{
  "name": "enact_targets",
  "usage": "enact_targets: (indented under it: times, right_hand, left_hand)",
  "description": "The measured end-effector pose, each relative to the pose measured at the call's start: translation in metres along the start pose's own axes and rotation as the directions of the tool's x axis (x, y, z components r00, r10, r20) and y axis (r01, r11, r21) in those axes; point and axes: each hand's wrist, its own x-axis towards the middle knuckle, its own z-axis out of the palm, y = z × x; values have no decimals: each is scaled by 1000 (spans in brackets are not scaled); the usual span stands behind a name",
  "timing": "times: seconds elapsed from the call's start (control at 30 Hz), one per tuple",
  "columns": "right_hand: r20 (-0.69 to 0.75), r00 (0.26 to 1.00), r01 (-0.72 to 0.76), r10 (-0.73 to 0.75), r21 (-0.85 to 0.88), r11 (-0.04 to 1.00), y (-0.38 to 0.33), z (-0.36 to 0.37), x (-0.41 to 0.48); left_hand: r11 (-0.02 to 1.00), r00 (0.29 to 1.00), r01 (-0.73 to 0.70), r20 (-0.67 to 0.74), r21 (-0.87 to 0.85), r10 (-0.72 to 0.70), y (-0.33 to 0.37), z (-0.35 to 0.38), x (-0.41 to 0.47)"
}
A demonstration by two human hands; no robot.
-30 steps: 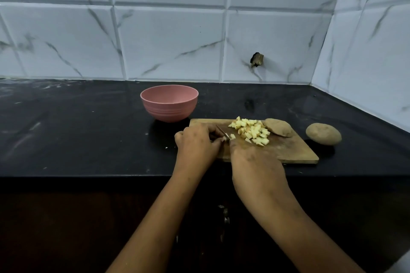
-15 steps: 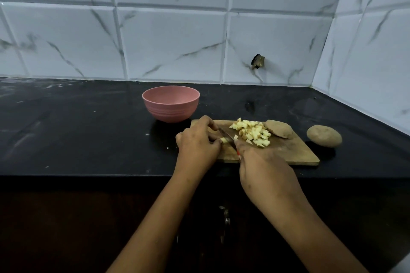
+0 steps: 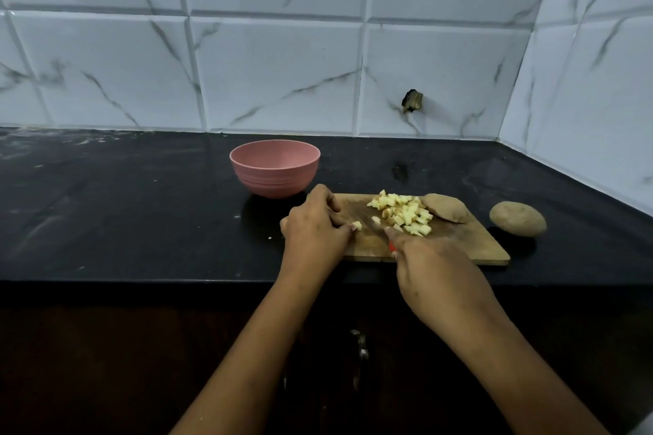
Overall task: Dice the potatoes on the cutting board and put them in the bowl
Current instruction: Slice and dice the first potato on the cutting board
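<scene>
Hands at the cutting board (image 3: 470, 244), which lies on the dark counter (image 3: 141, 205) at centre right of the frame, its long axis running left to right. The left hand (image 3: 314, 226) rests on the board's left end, fingers curled, their tips holding a small piece (image 3: 357, 225) of potato down on the wood. The right hand (image 3: 434, 268), lower right of it, is closed around a knife (image 3: 391, 246); only a red speck of the handle shows under the knuckles, and the blade cannot be made out. The diced potato (image 3: 403, 214) forms a pile just above and beyond the right forefinger, stretched from upper left to lower right. A half potato (image 3: 446, 212), skin up, sits against the pile's right side. A whole potato (image 3: 517, 218) lies off the board on the counter, further right. The pink bowl (image 3: 274, 176) stands at the board's upper left corner, just above the left hand, and no dice show over its rim. The transfer therefore appears to run leftward and up across the board. The left hand is the nearer to the bowl, the right hand the nearer to the pile.
</scene>
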Motion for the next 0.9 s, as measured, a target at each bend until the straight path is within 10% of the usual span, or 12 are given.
enact_targets:
  times: [0.5, 0.9]
  right_hand:
    - [-33, 999, 22, -19, 98, 995, 1, -8, 4]
    - [74, 997, 23, -13, -139, 990, -13, 4, 8]
  left_hand:
    - [994, 998, 2, 54, 105, -8, 7, 9, 11]
    - [995, 1000, -15, 24, 98, 13, 7, 10, 9]
